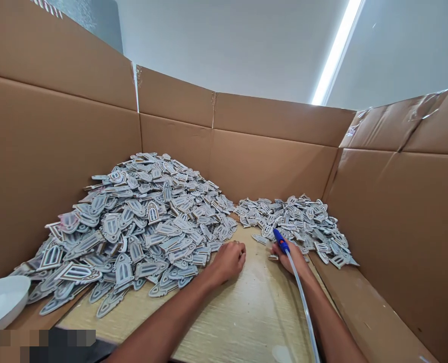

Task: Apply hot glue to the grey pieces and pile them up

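1. L hand (pixel 229 259) mid-frame, fingers curled in, can't tell if pinching anything; big heap of arched window-shaped pieces (pixel 152 227) beside it, L of frame
2. R hand (pixel 294 259), R of ctr: fingers closed round blue air gun (pixel 280 239), hose (pixel 301 292) trailing down-frame, prob for slack
3. Cardboard walls (pixel 269 156) prob stop heaps spilling

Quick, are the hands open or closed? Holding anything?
Left hand: curled closed; whether anything is inside cannot be told.
Right hand: closed, holding a blue plastic nozzle on a whitish tube.
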A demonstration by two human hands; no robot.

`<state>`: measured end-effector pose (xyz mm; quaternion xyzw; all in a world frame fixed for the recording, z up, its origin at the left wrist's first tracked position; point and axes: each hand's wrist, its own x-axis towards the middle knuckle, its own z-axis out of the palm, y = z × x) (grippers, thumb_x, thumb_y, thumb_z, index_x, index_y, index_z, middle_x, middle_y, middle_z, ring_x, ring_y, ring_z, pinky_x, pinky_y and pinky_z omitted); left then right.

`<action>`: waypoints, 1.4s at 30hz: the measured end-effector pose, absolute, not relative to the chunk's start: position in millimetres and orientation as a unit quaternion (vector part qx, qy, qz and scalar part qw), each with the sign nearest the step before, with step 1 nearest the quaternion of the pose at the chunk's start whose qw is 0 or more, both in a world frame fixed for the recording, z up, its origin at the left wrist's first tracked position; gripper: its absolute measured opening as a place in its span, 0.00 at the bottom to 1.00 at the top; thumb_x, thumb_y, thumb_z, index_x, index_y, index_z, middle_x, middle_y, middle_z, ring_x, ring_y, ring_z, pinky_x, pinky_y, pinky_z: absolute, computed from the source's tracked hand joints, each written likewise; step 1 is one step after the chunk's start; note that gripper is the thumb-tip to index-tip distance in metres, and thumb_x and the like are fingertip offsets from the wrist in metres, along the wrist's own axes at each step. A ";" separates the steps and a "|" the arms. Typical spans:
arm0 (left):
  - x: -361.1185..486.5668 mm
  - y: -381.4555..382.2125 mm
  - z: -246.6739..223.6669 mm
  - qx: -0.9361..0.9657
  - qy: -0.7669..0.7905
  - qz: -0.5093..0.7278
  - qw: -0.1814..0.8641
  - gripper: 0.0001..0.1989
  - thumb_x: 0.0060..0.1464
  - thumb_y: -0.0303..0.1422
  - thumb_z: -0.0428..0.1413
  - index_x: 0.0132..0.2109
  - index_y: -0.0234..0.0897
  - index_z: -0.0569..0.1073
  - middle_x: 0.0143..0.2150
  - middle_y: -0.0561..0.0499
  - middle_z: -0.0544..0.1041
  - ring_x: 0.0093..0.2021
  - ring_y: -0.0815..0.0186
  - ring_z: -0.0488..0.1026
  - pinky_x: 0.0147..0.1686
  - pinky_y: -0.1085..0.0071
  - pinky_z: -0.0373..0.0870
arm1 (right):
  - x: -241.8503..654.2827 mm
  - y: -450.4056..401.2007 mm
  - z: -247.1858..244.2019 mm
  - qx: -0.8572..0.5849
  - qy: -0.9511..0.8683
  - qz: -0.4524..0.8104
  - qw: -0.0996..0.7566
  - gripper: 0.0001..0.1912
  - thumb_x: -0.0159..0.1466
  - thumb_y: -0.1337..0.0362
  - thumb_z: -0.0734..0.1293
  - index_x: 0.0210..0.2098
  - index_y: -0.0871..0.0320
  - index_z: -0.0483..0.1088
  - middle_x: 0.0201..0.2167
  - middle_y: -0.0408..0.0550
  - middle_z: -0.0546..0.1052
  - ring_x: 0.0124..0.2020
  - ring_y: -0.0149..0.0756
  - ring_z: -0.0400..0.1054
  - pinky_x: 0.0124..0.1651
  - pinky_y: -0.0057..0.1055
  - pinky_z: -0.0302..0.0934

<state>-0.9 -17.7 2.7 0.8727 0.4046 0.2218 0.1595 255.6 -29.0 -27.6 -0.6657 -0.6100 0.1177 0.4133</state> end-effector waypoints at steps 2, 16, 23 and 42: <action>0.3 -16.5 -0.4 0.866 0.404 0.239 0.173 0.10 0.58 0.26 0.51 0.38 0.35 0.78 0.39 0.42 0.80 0.40 0.59 0.74 0.40 0.67 0.64 | 254.7 -30.7 -25.0 -0.680 -0.578 0.139 0.429 0.16 0.57 0.48 0.63 0.32 0.54 0.67 0.25 0.46 0.76 0.27 0.43 0.75 0.30 0.33 0.68; 12.5 -7.0 4.8 0.503 0.322 0.317 0.737 0.09 0.56 0.30 0.61 0.31 0.31 0.71 0.26 0.48 0.77 0.22 0.70 0.75 0.22 0.75 0.67 | 176.0 -50.7 -0.2 -0.568 -0.660 0.107 0.479 0.21 0.63 0.43 0.64 0.36 0.56 0.71 0.28 0.48 0.79 0.28 0.40 0.73 0.34 0.32 0.66; 6.7 -11.5 10.3 0.441 0.303 0.327 0.779 0.05 0.54 0.21 0.59 0.30 0.28 0.75 0.27 0.45 0.79 0.26 0.68 0.78 0.31 0.73 0.75 | 169.7 -54.2 1.6 -0.561 -0.658 0.102 0.491 0.20 0.64 0.46 0.64 0.36 0.57 0.73 0.32 0.49 0.80 0.30 0.40 0.74 0.36 0.30 0.67; 10.2 4.0 -7.8 0.551 0.354 0.450 0.607 0.08 0.45 0.22 0.65 0.36 0.29 0.77 0.23 0.52 0.76 0.24 0.69 0.74 0.29 0.74 0.70 | 171.5 -55.9 4.6 -0.595 -0.637 0.100 0.480 0.23 0.59 0.42 0.67 0.34 0.57 0.75 0.24 0.47 0.77 0.23 0.38 0.69 0.28 0.29 0.62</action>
